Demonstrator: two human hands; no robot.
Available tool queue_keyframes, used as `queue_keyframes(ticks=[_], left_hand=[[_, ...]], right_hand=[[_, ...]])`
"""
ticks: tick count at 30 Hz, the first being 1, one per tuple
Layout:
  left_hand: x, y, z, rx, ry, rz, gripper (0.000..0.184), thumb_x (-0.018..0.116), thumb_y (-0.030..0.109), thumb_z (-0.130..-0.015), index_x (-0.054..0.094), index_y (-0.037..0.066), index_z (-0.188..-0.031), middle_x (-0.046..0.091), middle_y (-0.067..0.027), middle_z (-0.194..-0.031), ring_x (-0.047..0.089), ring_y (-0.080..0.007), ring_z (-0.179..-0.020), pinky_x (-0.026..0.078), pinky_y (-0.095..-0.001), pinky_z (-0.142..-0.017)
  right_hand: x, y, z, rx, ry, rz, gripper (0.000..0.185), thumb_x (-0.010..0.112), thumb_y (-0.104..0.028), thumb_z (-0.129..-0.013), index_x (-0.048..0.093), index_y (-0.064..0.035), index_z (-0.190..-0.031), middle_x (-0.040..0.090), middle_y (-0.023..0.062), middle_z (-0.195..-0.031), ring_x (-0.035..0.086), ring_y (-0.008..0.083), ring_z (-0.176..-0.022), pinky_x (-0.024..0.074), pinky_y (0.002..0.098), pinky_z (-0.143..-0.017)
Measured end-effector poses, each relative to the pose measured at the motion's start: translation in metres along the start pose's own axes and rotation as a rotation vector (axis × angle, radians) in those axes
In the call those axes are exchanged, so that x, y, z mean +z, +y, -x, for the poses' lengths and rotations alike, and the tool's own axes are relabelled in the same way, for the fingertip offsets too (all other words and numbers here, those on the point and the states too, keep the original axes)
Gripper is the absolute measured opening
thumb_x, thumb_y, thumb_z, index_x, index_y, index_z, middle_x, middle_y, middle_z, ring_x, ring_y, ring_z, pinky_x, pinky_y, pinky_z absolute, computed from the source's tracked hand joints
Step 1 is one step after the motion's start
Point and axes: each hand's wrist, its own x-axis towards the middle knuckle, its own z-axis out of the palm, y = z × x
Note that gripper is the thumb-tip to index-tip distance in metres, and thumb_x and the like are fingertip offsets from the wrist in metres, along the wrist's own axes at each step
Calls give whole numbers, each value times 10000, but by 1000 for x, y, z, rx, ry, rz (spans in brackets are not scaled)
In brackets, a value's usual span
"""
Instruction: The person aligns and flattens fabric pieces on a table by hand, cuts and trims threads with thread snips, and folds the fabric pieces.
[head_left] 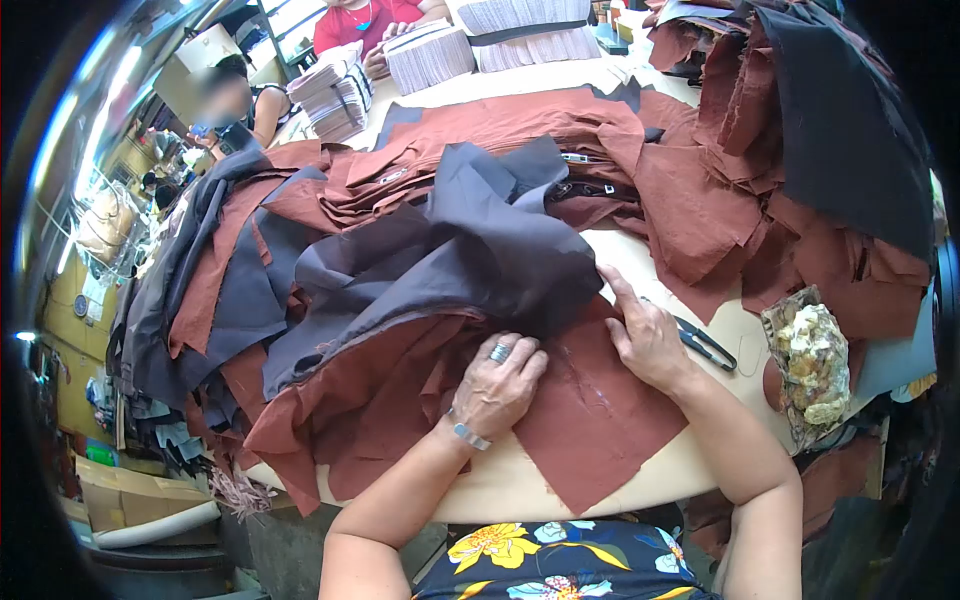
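Observation:
Dark grey cloth [480, 250] lies bunched over rust-red cloth [370, 400] in the middle of the table. My left hand [500, 380], with a ring and a wrist band, rests with curled fingers at the edge of the bunched red cloth; what its fingertips hold is hidden. My right hand [645, 335] touches the cloth to the right, index finger stretched forward and thumb apart. Between my forearms a flat red piece [600, 420] hangs towards the table's front edge. Black-handled snips [708, 345] lie just right of my right hand.
Piles of red and grey cloth [720, 200] stand at the back and right, with zippers [583, 189] among them. Tied bundles [430, 58] stand at the far side, near a person in red [350, 28]. Another person [265, 110] is at the back left. A whitish lump [812, 365] lies right.

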Motion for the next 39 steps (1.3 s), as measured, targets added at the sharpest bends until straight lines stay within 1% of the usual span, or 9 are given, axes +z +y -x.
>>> queue_keyframes(ticks=[3, 6, 9, 11, 12, 18, 24, 27, 39], left_hand=[[1, 1, -2, -61, -40, 110, 223, 628, 73, -780, 554, 27, -986, 535, -123, -1033, 551, -297, -951, 492, -377, -785], [-4, 5, -3, -214, -105, 236, 306, 627, 97, -802, 529, 0, -1075, 489, -160, -1128, 530, -336, -995, 475, -394, -837], [-3, 6, -1, -196, -111, 208, 354, 622, 118, -809, 522, -16, -1121, 487, -171, -1155, 508, -345, -1044, 456, -397, -878], [2, 3, 2, -212, -126, 179, 397, 610, 145, -823, 508, -35, -1163, 476, -181, -1186, 489, -352, -1077, 439, -399, -908], [-1, 3, 0, -244, -153, 199, 408, 599, 162, -832, 505, -38, -1175, 473, -185, -1190, 481, -352, -1090, 435, -404, -913], [-1, -1, -1, -220, -161, 164, 426, 612, 171, -822, 506, -21, -1187, 472, -178, -1193, 489, -343, -1084, 443, -386, -911], [2, -4, 3, -226, -201, 148, 480, 601, 222, -830, 471, -3, -1233, 437, -165, -1246, 420, -327, -1180, 393, -397, -979], [0, -4, 0, -248, -207, 166, 501, 600, 237, -830, 456, 0, -1246, 423, -165, -1257, 421, -328, -1186, 399, -395, -975], [2, -1, -1, -322, -215, 145, 534, 601, 268, -824, 442, -10, -1252, 413, -168, -1267, 475, -346, -1129, 440, -397, -923]], right_hand=[[-3, 2, 2, 4, -2, -35, 731, 581, -16, -757, 279, -112, -1416, 626, 250, -819, 611, 408, -738, 483, 483, -700], [-3, 1, 2, -49, 29, -41, 725, 583, -20, -761, 278, -104, -1413, 625, 248, -814, 611, 406, -732, 481, 483, -692], [-1, 3, 3, 2, 17, -80, 730, 602, 9, -763, 291, -106, -1413, 574, 156, -757, 585, 342, -702, 454, 434, -673], [-1, 0, 3, -21, 51, -31, 715, 600, 14, -764, 302, -99, -1404, 577, 157, -756, 585, 345, -696, 452, 431, -668], [-3, -1, 1, -6, 23, -54, 699, 588, -13, -764, 294, -92, -1393, 628, 227, -809, 611, 396, -726, 489, 466, -677], [-1, 0, 3, -52, 25, -15, 714, 590, -1, -756, 289, -70, -1399, 629, 238, -899, 609, 399, -741, 486, 458, -683], [-1, 2, -3, -110, 71, 28, 703, 583, 14, -739, 319, -52, -1388, 628, 239, -963, 604, 420, -766, 471, 478, -737], [0, -2, -9, -16, 42, 24, 689, 578, 7, -749, 323, -54, -1385, 625, 235, -981, 601, 421, -782, 470, 470, -750], [3, -2, -9, 27, 26, 3, 691, 592, -4, -754, 323, -71, -1387, 611, 242, -1038, 595, 420, -815, 459, 475, -764]])
